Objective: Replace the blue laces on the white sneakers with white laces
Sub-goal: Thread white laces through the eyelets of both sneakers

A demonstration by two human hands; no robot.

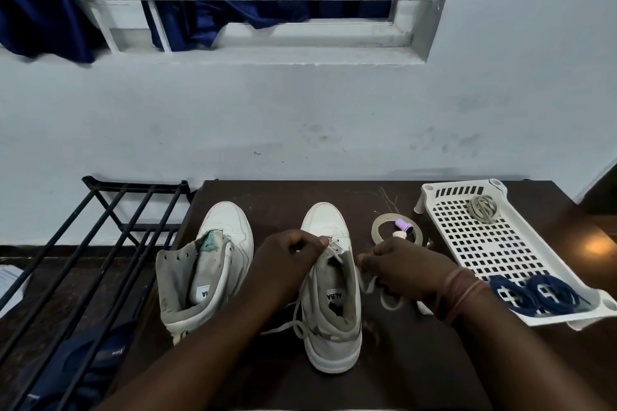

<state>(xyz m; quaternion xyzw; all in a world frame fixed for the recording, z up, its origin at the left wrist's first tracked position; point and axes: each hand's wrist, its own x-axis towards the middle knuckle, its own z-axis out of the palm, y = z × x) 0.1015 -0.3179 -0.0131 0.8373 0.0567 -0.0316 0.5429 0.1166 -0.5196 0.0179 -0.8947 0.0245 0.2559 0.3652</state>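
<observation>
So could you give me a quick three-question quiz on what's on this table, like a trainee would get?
1. True or false: the blue laces lie in the white tray.
2. Which sneaker is being laced now? A) left sneaker B) right sneaker
3. Fill in: both the left hand and the right hand pinch a ____ lace.

Key: 1 true; 2 B; 3 white.

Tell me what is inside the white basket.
In the white basket, blue laces lie bundled at the near end and a coiled pale lace at the far end. The right wrist covers the basket's near left corner.
</observation>
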